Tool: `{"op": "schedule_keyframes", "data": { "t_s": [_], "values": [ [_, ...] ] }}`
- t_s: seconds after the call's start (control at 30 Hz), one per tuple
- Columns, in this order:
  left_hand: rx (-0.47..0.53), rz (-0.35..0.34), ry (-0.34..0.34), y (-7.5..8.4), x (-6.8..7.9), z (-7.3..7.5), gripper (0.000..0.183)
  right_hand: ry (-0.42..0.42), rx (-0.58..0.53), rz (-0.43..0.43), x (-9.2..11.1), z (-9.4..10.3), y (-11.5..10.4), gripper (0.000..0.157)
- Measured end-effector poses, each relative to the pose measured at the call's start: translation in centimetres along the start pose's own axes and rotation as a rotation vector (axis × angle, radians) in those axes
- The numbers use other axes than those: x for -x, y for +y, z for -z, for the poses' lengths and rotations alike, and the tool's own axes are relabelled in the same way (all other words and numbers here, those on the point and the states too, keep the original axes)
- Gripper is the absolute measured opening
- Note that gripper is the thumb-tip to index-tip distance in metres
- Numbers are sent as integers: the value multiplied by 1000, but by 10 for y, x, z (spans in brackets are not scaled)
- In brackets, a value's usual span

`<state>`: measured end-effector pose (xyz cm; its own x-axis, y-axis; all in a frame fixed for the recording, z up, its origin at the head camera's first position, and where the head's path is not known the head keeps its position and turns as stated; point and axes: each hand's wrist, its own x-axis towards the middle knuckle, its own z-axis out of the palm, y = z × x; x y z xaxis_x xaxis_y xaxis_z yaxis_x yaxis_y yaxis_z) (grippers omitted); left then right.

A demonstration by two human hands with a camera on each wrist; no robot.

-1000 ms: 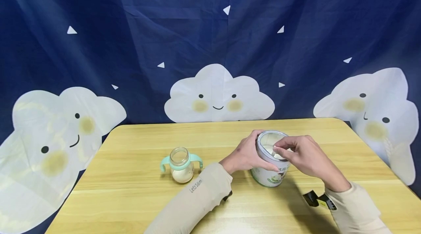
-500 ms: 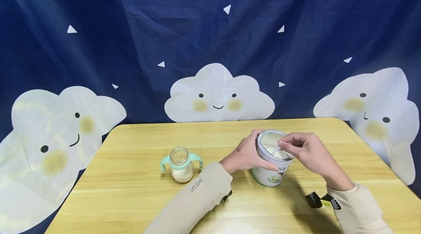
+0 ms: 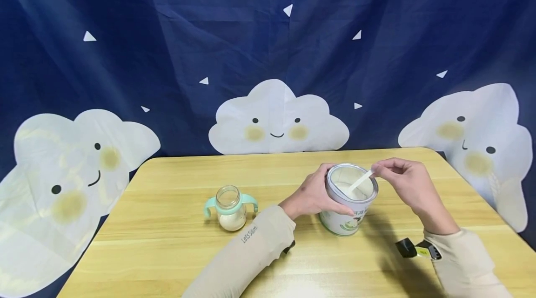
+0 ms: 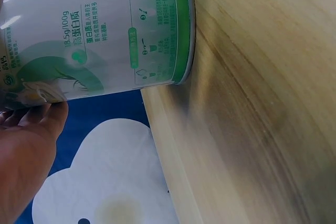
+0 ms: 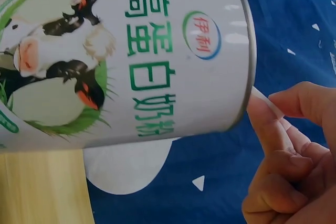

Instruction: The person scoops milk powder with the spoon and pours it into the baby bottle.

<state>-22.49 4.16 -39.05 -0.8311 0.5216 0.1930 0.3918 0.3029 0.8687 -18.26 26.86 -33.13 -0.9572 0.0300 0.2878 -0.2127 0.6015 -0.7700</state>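
Note:
My left hand (image 3: 316,194) grips the side of a white milk powder can (image 4: 105,35) with green print and a cow picture, its thumb across the front. The can's top is open and pale powder shows inside. Between thumb and forefinger, my right hand (image 3: 412,186) pinches the handle end of a white scoop (image 3: 361,179). That handle slants up out of the can over the right rim, while the scoop's lower end is inside and cannot be made out. In the right wrist view, the can (image 5: 142,61) hides most of the scoop.
A clear baby bottle (image 3: 232,220) with mint-green handles stands uncapped to the left of the can, pale contents in its lower part. Both stand on a wooden table (image 3: 167,228). Behind it hangs a dark blue cloth (image 3: 251,46) with smiling clouds.
My right hand has drawn up and to the right, out of the can's mouth, so more of the scoop's handle shows. The left hand and the can have stayed nearly still.

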Motion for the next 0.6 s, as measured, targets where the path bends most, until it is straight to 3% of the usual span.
{"op": "schedule_keyframes", "data": {
  "t_s": [0.23,0.37,0.6],
  "values": [
    [15,-3,4,0,0,0,103,43,9,-37,-1,4,5,31],
    [13,-3,7,-2,0,-1,104,96,30,-55,-1,3,8,31],
    [6,-14,7,-2,0,-1,104,120,3,-89,-4,5,7,31]
  ]
}}
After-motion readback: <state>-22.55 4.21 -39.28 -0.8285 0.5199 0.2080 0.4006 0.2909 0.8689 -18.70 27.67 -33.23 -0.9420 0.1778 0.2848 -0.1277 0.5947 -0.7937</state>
